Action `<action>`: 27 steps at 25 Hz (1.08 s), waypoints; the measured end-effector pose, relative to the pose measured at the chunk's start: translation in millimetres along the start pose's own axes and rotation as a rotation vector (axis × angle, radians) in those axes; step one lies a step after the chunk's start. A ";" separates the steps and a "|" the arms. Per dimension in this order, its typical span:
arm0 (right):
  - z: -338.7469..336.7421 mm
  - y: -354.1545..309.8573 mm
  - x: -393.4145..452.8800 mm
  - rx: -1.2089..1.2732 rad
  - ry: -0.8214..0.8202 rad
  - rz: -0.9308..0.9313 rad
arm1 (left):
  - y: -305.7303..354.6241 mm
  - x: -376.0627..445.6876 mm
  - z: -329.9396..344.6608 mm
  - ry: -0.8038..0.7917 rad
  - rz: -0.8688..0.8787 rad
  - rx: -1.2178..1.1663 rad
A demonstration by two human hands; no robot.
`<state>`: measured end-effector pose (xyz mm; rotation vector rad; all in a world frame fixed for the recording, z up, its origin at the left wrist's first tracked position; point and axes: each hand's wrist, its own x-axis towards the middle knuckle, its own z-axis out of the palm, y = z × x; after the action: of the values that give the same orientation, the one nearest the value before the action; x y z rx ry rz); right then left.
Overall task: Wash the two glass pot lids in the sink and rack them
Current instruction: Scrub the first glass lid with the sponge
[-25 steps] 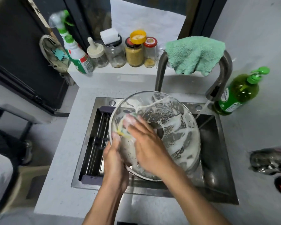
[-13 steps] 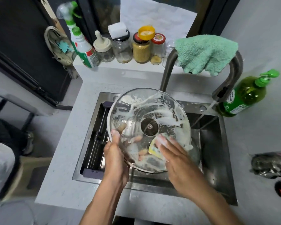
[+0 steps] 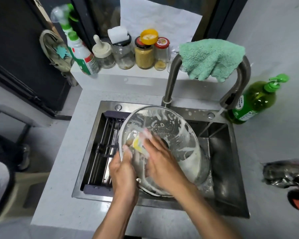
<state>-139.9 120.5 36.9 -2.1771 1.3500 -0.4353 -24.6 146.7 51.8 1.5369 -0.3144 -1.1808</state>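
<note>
— So, how many lids does the head view show?

— One for certain: a round clear glass pot lid with a metal rim (image 3: 176,135), streaked with white foam, held tilted over the stainless steel sink (image 3: 228,178). A second rim edge seems to lie under it at the sink's near wall, but whether that is the other lid cannot be told.

— And the hands?

— Two. The left hand (image 3: 123,171) grips the lid's near-left rim, thumb on the inner face and fingers curled behind the glass. The right hand (image 3: 160,161) lies across the lid's inside, fingers fairly straight, pressing a yellow sponge (image 3: 138,144) against the glass; the fingertips are blurred.

— What else, by count?

— One dark slatted drying rack (image 3: 102,152) fills the sink's left part, just beside the lid. One arched grey metal tap (image 3: 173,73) carries one mint-green cloth (image 3: 209,57) over its bend, and a thin stream of water (image 3: 212,119) falls from its spout into the sink's far right corner. On the ledge behind stand four jars (image 3: 143,54), with a white sponge block (image 3: 117,34) resting on one and a loose yellow cap (image 3: 148,37) on another. One white spray bottle with a green trigger (image 3: 79,50) stands at their left. One green pump bottle (image 3: 254,100) stands on the counter at the right of the tap.
</note>
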 end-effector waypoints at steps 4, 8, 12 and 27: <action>-58.1 45.1 48.0 -0.226 0.043 0.213 | 12.5 5.3 -6.9 0.051 0.034 -0.140; -29.0 18.1 -24.3 -0.257 0.033 0.461 | 10.1 12.2 2.1 0.141 0.059 -0.129; -1.5 -19.2 -35.0 0.044 -0.006 0.062 | -1.6 7.9 7.8 0.180 0.043 -0.044; -30.2 16.3 55.0 0.060 0.234 0.431 | -3.6 -0.3 10.1 -0.036 0.050 0.085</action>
<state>-143.1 57.3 51.1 -1.7576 1.8521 -0.5624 -34.1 142.1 50.0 1.5733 -0.4291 -1.1703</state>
